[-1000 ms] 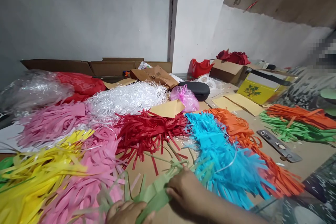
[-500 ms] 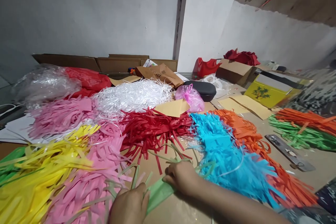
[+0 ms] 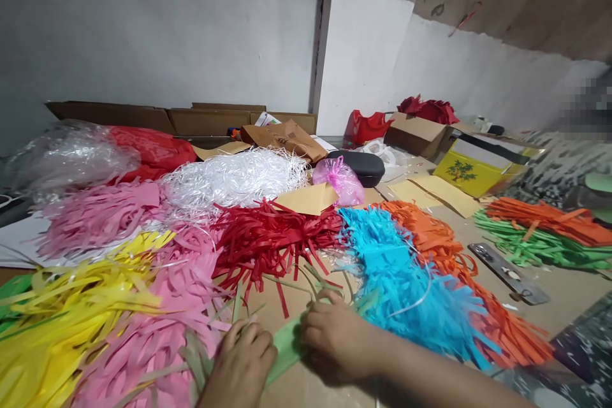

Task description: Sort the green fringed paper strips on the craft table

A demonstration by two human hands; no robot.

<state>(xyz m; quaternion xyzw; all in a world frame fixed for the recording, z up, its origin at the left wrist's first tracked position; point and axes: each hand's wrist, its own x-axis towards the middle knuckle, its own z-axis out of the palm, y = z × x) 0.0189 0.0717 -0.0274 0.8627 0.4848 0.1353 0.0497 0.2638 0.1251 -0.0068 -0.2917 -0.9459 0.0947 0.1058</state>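
Note:
My left hand (image 3: 241, 360) and my right hand (image 3: 335, 338) lie side by side near the front edge, both pressed down on a light green fringed paper strip (image 3: 285, 345) whose cut ends fan out ahead of the fingers. Piles of fringed paper surround them: pink (image 3: 157, 325) beside my left hand, yellow (image 3: 67, 312) farther left, red (image 3: 272, 239) ahead, blue (image 3: 406, 280) beside my right hand, orange (image 3: 459, 268) beyond it.
A white shredded heap (image 3: 234, 178), clear plastic bag (image 3: 67, 156), pink bag (image 3: 339, 180), black case (image 3: 361, 164), cardboard boxes and a yellow box (image 3: 466, 172) stand behind. A metal ruler (image 3: 509, 264) and green-orange fringes (image 3: 549, 233) lie right. White wall at the back.
My left hand has slid forward onto the green strip, closer to my right hand. The right hand has stayed on the strip with little movement.

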